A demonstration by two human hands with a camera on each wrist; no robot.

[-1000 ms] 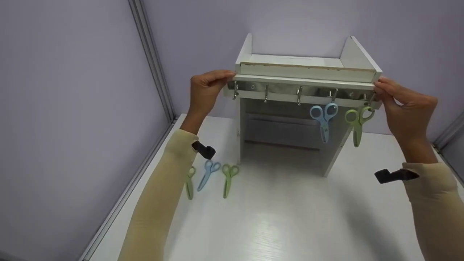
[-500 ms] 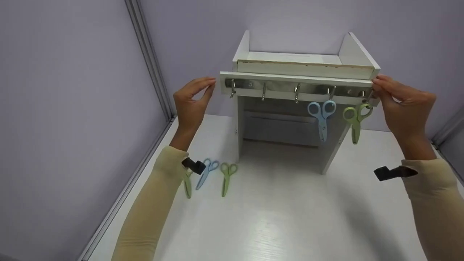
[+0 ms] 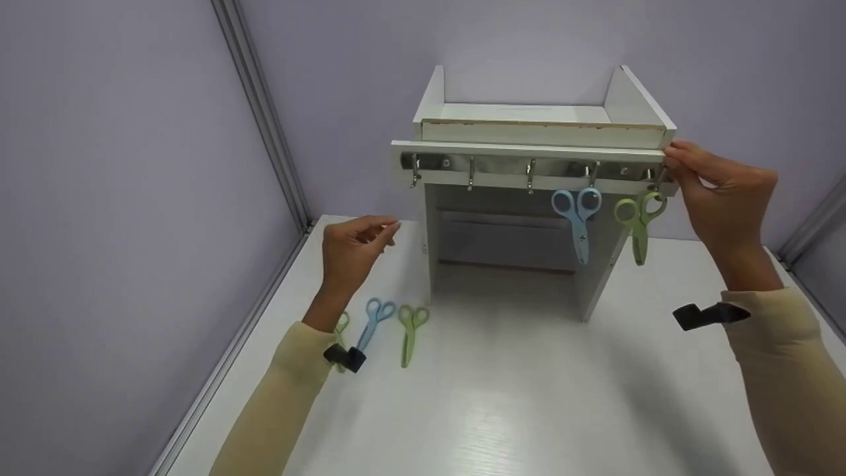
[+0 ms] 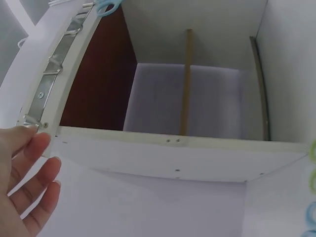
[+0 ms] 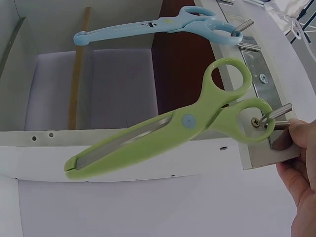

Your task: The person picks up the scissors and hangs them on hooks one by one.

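From the head view, the right hand (image 3: 724, 198) pinches the right end of the hook rail (image 3: 529, 165), which runs across the front of the white shelf unit (image 3: 542, 122). The hanging green scissors (image 3: 638, 218) dangle just beside those fingers, and the hanging blue scissors (image 3: 577, 211) are one hook further towards the left hand (image 3: 353, 248). That hand hovers free below the rail's other end, fingers loosely curled and holding nothing. Just beneath it lie the loose blue scissors (image 3: 373, 320), the loose green scissors (image 3: 411, 327) and a third green pair (image 3: 340, 324) half hidden by the wrist. The step looks like steadying the rail between hangings. A next move would likely call for the left hand to drop to a loose pair, grip it by a handle ring and thread that ring over an empty hook. In the left wrist view, the left hand's spread fingers (image 4: 29, 177) sit near the rail's end without gripping it. In the right wrist view, the right hand's fingertips (image 5: 301, 173) press the rail end beside the hook (image 5: 276, 116) that carries the green pair. The white surface (image 3: 529, 396) spreads below both hands, and lilac walls (image 3: 119, 198) with a metal corner strip (image 3: 264, 119) stand beyond the left hand.
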